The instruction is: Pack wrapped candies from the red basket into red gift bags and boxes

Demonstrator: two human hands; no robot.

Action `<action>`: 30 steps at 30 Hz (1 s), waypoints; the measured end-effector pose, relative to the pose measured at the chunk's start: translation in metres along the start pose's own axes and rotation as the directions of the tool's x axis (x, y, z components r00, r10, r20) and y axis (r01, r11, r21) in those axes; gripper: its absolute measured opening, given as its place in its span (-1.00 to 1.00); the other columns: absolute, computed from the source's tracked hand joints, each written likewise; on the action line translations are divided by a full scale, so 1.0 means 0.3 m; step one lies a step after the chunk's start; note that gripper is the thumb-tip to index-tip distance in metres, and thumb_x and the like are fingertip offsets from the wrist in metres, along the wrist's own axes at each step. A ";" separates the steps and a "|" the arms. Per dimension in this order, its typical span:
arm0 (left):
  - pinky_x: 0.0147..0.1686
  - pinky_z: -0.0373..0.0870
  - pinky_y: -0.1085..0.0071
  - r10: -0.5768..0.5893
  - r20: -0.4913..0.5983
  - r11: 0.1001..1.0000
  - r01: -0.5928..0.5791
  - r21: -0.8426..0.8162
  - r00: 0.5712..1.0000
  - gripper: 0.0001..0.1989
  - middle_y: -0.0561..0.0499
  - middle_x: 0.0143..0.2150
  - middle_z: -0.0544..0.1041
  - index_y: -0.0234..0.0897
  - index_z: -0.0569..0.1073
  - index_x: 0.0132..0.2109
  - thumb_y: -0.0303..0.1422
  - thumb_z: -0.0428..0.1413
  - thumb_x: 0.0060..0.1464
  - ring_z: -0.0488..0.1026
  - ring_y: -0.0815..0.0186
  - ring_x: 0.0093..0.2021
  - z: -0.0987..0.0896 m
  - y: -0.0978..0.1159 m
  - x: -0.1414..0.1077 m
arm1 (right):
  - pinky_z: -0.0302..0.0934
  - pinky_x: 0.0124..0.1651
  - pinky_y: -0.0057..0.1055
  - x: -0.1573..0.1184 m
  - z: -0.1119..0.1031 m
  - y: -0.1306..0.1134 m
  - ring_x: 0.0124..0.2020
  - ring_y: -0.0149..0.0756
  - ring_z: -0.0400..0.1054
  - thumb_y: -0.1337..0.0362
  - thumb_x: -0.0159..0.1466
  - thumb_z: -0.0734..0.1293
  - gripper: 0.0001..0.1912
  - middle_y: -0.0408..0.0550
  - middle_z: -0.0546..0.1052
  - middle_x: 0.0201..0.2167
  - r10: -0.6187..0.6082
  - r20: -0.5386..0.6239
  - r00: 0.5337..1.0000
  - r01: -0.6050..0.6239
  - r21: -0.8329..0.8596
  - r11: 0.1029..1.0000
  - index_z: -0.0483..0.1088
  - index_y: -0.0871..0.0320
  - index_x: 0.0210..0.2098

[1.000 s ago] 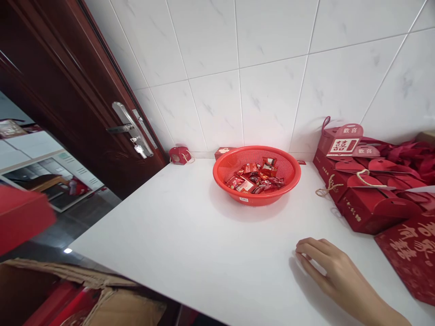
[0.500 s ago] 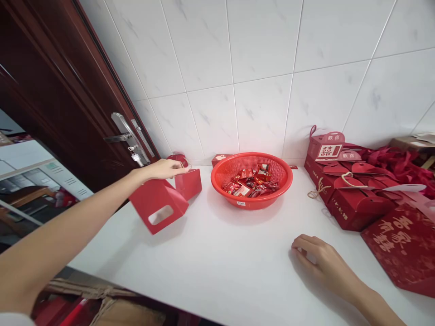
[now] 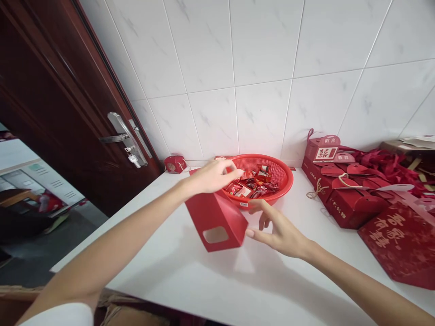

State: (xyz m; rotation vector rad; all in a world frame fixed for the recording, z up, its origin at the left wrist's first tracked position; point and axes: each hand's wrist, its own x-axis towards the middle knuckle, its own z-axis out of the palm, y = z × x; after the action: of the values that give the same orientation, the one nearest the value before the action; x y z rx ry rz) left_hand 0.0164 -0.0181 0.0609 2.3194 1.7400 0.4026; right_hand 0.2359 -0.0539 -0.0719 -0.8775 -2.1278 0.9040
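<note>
My left hand (image 3: 214,175) is closed on the top of a red folded paper box (image 3: 220,216) with a cut-out window in its side, and holds it tilted over the white table. Its fingertips on the paper are partly hidden. My right hand (image 3: 279,230) is at the box's right edge, thumb and fingers apart; whether the thumb touches the paper I cannot tell. Behind both hands stands a red plastic basket (image 3: 287,184) with wrapped candies (image 3: 263,186) inside, its front left part covered by my left hand and the box.
Several finished-looking red gift boxes (image 3: 355,206) with gold lettering are grouped at the right, beside a heap of dark pink ribbon (image 3: 377,163). A small red box (image 3: 175,164) sits by the tiled wall at the back left. A dark wooden door (image 3: 68,90) borders the white table (image 3: 163,267).
My left hand has carried the red box rightward to the front of the basket. My right hand has moved left and up from the table to the box's edge, its fingers spreading.
</note>
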 end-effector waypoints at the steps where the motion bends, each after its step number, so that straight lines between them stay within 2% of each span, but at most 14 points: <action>1: -0.29 0.29 0.36 0.003 0.025 1.000 -0.002 -0.029 1.000 -0.52 -0.02 -0.30 0.58 -0.23 0.51 -0.10 0.07 -0.04 0.23 0.48 0.18 -0.27 0.025 0.024 0.001 | 0.35 -0.27 -0.32 0.027 0.013 -0.025 -0.39 -0.32 0.40 -0.10 0.26 0.38 -0.35 0.12 0.55 0.01 0.001 0.007 1.000 -0.001 -0.025 1.000 0.24 0.11 0.20; 3: -0.29 0.32 0.34 0.002 0.066 0.995 0.005 -0.101 0.998 -0.52 -0.03 -0.27 0.60 -0.23 0.49 0.00 0.04 0.00 0.22 0.51 0.17 -0.25 0.067 0.056 0.005 | 0.25 -0.36 -0.35 0.065 0.037 -0.055 -0.45 -0.33 0.34 -0.05 0.22 0.42 -0.39 0.05 0.58 -0.11 0.027 0.015 1.000 -0.025 -0.123 0.992 0.28 0.12 0.13; 6: -0.23 0.37 0.35 0.032 0.151 0.973 0.003 -0.230 0.988 -0.46 -0.07 -0.09 0.61 -0.22 0.45 0.13 0.06 0.04 0.21 0.53 0.16 -0.13 0.096 0.062 0.005 | 0.13 -0.42 -0.39 0.080 0.060 -0.041 -0.47 -0.31 0.29 0.14 0.18 0.41 -0.70 -0.11 0.54 -0.35 0.065 0.017 0.998 -0.059 -0.248 0.967 0.37 0.10 -0.14; 8: -0.17 0.39 0.37 0.067 0.210 0.950 0.002 -0.313 0.975 -0.43 -0.09 0.04 0.57 -0.19 0.43 0.19 0.07 0.06 0.21 0.51 0.16 -0.02 0.094 0.042 0.003 | 0.17 -0.40 -0.39 0.070 0.062 -0.001 -0.44 -0.31 0.32 0.22 0.17 0.39 -0.79 -0.14 0.53 -0.35 0.060 0.036 0.998 -0.051 -0.215 0.975 0.36 0.09 -0.20; 11: -0.18 0.40 0.39 0.126 0.279 0.932 -0.018 -0.361 0.952 -0.41 -0.10 0.15 0.51 -0.14 0.40 0.25 0.06 0.09 0.20 0.50 0.15 0.03 0.071 -0.009 0.002 | 0.31 -0.31 -0.36 0.042 0.047 0.065 -0.37 -0.33 0.39 0.28 0.17 0.37 -0.76 -0.12 0.57 -0.21 0.061 0.082 0.995 -0.056 -0.068 0.996 0.34 0.09 -0.15; 14: -0.20 0.39 0.40 0.204 0.324 0.932 -0.082 -0.352 0.924 -0.47 -0.08 0.07 0.56 -0.17 0.48 0.17 0.03 0.12 0.19 0.51 0.19 -0.06 0.057 -0.063 0.005 | 0.39 -0.23 -0.35 0.015 0.030 0.102 -0.33 -0.35 0.43 0.31 0.17 0.36 -0.72 -0.08 0.58 -0.13 0.096 0.107 0.990 -0.099 0.023 0.995 0.32 0.10 -0.12; 17: -0.23 0.36 0.41 0.254 0.312 0.920 -0.130 -0.369 0.916 -0.60 -0.04 -0.09 0.60 -0.22 0.55 0.03 -0.06 0.12 0.21 0.50 0.25 -0.18 0.078 -0.100 0.009 | 0.41 -0.22 -0.36 -0.002 0.028 0.113 -0.33 -0.37 0.46 0.30 0.20 0.35 -0.71 -0.06 0.58 -0.08 0.103 0.106 0.989 -0.111 0.071 0.991 0.31 0.10 -0.08; 21: -0.34 0.31 0.43 0.206 0.318 0.893 -0.046 -0.447 0.926 -0.64 -0.04 -0.19 0.59 -0.26 0.56 -0.04 -0.12 0.16 0.15 0.46 0.28 -0.26 0.126 -0.127 0.021 | 0.42 -0.22 -0.37 -0.005 0.028 0.116 -0.34 -0.38 0.49 0.31 0.22 0.34 -0.63 -0.05 0.57 0.00 0.111 0.117 0.987 -0.117 0.041 0.992 0.33 0.09 0.03; 23: -0.30 0.33 0.43 0.205 0.347 0.873 -0.011 -0.487 0.915 -0.66 -0.04 -0.15 0.59 -0.26 0.57 -0.07 -0.12 0.20 0.12 0.48 0.27 -0.21 0.132 -0.137 0.028 | 0.41 -0.21 -0.35 -0.001 0.007 0.107 -0.34 -0.36 0.49 0.29 0.22 0.37 -0.53 -0.03 0.56 0.02 0.117 0.139 0.983 -0.114 -0.033 0.993 0.31 0.08 0.12; 26: -0.17 0.36 0.42 0.250 0.403 0.851 -0.001 -0.526 0.880 -0.62 -0.04 0.00 0.59 -0.21 0.58 -0.04 -0.07 0.23 0.10 0.49 0.22 -0.06 0.112 -0.155 0.041 | 0.41 -0.20 -0.33 0.014 -0.068 0.068 -0.33 -0.34 0.48 0.19 0.22 0.42 -0.41 0.01 0.57 0.04 0.082 0.155 0.984 -0.066 -0.109 0.992 0.29 0.06 0.22; 30: 0.00 0.36 0.35 0.307 0.386 0.809 -0.024 -0.588 0.870 -0.43 -0.09 0.07 0.59 -0.19 0.58 0.03 0.16 0.12 0.15 0.48 0.16 0.05 0.090 -0.179 0.080 | 0.39 -0.23 -0.35 0.067 -0.198 0.012 -0.34 -0.32 0.48 0.07 0.33 0.33 -0.68 -0.02 0.62 -0.14 0.004 0.019 1.000 -0.002 -0.091 0.996 0.47 0.13 -0.04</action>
State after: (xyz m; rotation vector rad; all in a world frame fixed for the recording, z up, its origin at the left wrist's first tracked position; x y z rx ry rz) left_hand -0.0164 0.0197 0.0199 1.9179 1.0022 0.3016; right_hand 0.2713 -0.0163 -0.0361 -0.9208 -2.1992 0.8257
